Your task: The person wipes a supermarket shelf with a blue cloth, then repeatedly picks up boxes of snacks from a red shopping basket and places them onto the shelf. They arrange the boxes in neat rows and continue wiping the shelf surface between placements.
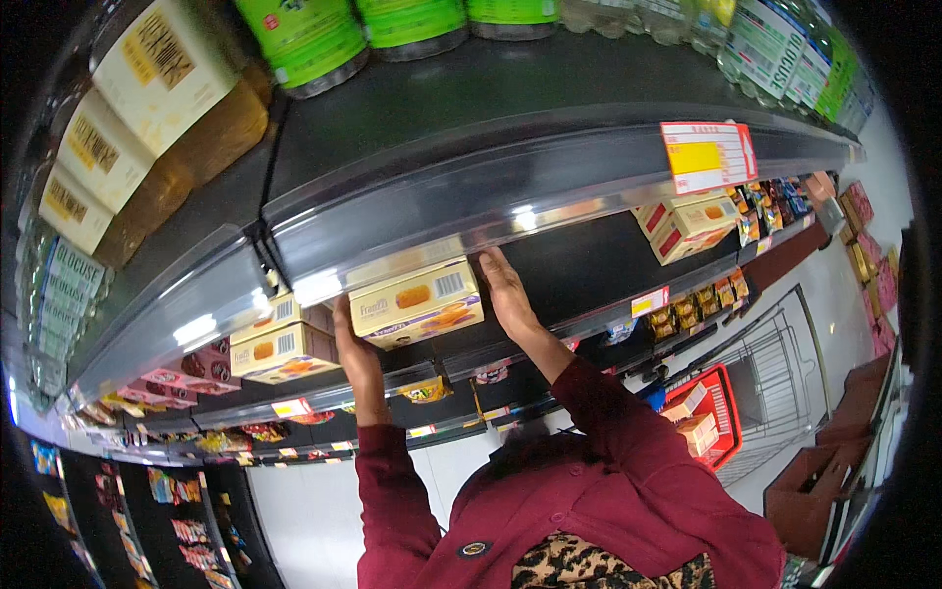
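A cream biscuit carton [416,300] with a purple lower edge stands at the middle of a black shelf, partly under the clear edge strip of the shelf above. My left hand [356,357] lies flat against its left side, with the fingertips hidden behind the strip. On the other side my right hand [508,298] is held upright close to the carton; whether its palm touches is hard to tell. Similar cartons [283,350] are stacked just left of my left hand. Another pair of cream cartons [688,224] stands farther right on that shelf.
Above, a shelf [471,96] holds green-labelled bottles [305,44] and a price card [709,157]. Pink boxes [195,368] stand at left. Snack packets [692,309] line a lower shelf. To the right are a red basket [727,412] with boxes, a wire cart [787,390] and a brown carton [802,501].
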A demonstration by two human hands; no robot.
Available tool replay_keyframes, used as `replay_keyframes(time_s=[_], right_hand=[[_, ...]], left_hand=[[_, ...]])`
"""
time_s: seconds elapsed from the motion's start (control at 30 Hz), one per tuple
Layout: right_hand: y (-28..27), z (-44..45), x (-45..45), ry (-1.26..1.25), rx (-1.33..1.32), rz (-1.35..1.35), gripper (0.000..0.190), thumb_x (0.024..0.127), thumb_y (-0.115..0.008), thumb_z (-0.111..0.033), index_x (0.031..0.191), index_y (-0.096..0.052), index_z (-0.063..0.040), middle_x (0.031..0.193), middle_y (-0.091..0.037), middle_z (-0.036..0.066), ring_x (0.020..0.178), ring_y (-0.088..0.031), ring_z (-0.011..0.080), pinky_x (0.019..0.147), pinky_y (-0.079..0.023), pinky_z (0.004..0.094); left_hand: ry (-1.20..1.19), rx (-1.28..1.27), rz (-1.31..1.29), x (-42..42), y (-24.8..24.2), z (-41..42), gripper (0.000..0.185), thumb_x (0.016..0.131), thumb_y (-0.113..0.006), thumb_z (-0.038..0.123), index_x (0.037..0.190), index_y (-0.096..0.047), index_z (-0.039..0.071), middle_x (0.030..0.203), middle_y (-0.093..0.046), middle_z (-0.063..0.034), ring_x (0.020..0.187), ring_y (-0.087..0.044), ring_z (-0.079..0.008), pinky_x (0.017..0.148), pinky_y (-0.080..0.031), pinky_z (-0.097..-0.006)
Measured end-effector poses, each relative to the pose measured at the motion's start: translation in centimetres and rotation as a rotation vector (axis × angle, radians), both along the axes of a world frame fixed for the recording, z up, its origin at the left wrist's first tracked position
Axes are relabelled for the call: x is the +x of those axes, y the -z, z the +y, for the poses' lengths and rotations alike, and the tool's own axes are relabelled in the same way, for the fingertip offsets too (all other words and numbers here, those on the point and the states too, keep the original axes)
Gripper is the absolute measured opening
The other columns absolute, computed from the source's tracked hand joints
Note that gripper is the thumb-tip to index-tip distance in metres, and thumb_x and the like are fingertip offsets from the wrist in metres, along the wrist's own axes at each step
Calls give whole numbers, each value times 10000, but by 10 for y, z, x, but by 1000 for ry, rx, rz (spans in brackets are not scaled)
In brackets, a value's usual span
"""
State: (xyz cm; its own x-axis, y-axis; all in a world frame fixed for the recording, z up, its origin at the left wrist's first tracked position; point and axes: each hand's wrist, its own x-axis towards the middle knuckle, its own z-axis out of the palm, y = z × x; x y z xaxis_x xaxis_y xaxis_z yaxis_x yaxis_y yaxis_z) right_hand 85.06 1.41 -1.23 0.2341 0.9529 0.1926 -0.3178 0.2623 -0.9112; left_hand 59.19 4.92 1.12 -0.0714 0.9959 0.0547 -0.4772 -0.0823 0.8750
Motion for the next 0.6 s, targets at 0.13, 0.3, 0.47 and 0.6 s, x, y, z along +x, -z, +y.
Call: replay_keyframes(time_s=[0.13, 0.3, 0.47, 0.6], right_hand=[[-32, -41, 10, 108, 14, -126, 552, 1117, -445, -406, 1482, -477, 7, 1505, -516, 120, 1427, -445, 215, 1212, -310, 357], [-55, -108, 33, 195, 94, -346, 393, 1122, -450, -234, 1411, -557, 9, 1392, -616, 139, 1328, -550, 215, 1153, -380, 345], [-18, -199, 73, 523, -22, -450, 258, 1058, -554, -106, 1276, -659, -19, 1187, -705, 120, 1080, -658, 220, 957, -498, 329], [48, -294, 106, 851, -403, -625, 282, 1020, -625, -91, 1293, -627, -22, 1150, -674, 132, 1002, -659, 217, 914, -509, 331]], left_hand=[[-213, 358, 403, 13, -27, -48, 611, 1124, -346, 387, 1571, -344, -29, 1607, -392, -204, 1488, -372, -306, 1243, -248, -433], [-350, 550, 796, 46, -68, -116, 493, 1112, -392, 296, 1500, -440, -5, 1518, -479, -216, 1429, -433, -333, 1207, -293, -471], [-80, 832, 968, 85, -57, -133, 427, 972, -591, 116, 1377, -543, -10, 1421, -558, -221, 1307, -516, -366, 1138, -349, -498], [293, 919, 1021, 132, -44, -130, 478, 884, -713, 116, 1335, -593, 13, 1413, -576, -180, 1300, -525, -381, 1103, -376, -497]])
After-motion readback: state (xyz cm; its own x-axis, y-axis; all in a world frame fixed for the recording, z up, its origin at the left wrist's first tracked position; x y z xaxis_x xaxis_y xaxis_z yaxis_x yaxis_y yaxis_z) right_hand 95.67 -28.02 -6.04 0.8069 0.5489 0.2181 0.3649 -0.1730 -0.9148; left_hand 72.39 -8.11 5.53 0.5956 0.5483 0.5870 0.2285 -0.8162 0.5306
